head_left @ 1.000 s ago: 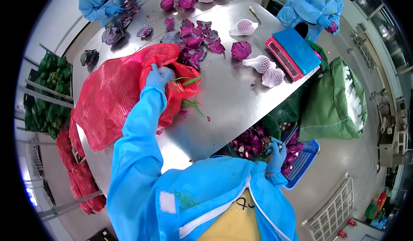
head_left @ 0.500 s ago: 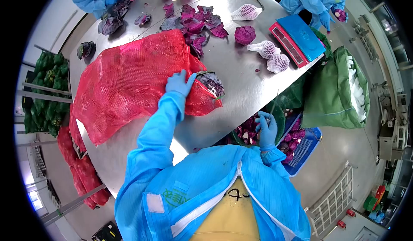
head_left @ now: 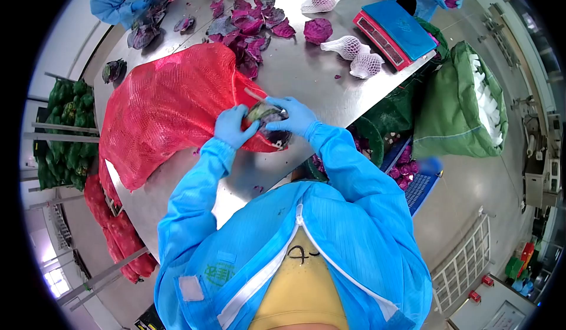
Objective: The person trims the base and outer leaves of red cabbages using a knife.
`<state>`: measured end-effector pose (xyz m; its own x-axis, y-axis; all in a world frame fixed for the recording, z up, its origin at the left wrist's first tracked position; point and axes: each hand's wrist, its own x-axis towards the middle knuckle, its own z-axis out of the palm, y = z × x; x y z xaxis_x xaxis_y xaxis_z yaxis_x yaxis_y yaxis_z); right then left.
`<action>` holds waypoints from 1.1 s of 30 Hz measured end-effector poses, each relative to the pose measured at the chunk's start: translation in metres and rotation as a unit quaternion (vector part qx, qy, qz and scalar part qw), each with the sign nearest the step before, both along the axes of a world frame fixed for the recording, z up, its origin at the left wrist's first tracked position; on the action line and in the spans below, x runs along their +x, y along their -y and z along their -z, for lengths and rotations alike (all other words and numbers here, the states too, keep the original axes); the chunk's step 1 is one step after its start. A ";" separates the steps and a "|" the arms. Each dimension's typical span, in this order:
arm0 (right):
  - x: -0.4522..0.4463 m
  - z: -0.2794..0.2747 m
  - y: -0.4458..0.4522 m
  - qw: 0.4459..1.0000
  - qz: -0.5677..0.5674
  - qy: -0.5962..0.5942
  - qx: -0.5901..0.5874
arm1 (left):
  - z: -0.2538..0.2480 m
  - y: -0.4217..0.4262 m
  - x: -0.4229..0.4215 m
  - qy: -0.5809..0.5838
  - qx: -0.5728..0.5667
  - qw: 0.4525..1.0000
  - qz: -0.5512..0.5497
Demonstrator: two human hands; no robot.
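A red cabbage (head_left: 266,118) with dark outer leaves sits in the mouth of a red mesh bag (head_left: 168,109) lying on the steel table. My left hand (head_left: 233,127) grips the cabbage's left side at the bag's opening, thumb and fingers around it. From the other side, my right hand (head_left: 295,116) presses its fingers against the cabbage. A thin knife blade (head_left: 254,94), slightly blurred, sticks out to the upper left of these right fingers; its handle is hidden in the hand.
Loose purple leaves (head_left: 247,26), a peeled cabbage (head_left: 318,30) and net-wrapped cabbages (head_left: 366,65) lie on the table (head_left: 295,73). A blue-topped scale (head_left: 401,29) stands right. Below are a blue crate (head_left: 421,185) and green sack (head_left: 457,112). Two co-workers (head_left: 121,3) stand across.
My right hand has come up from beside the table with the knife to the cabbage. My left hand has shifted from the bag's top to the cabbage. The view has shifted slightly.
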<state>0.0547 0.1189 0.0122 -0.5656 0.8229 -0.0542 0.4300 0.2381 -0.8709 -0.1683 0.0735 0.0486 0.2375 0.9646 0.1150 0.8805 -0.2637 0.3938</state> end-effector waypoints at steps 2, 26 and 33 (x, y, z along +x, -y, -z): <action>0.001 -0.005 0.012 1.000 0.003 0.013 0.021 | -0.003 0.020 -0.016 0.044 -0.119 0.992 -0.025; 0.097 0.031 0.092 0.845 0.427 -0.317 -0.052 | 0.032 -0.020 0.087 0.226 -0.332 0.910 -0.101; 0.094 0.013 0.103 0.905 0.357 -0.208 0.103 | 0.025 -0.001 0.111 -0.072 -0.218 0.973 -0.009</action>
<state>0.1485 0.0155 -0.0006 0.1785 0.9552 0.2362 0.1837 0.2034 -0.9617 -0.0573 0.0740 0.0231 0.2040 0.9184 -0.3390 0.9380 -0.0843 0.3362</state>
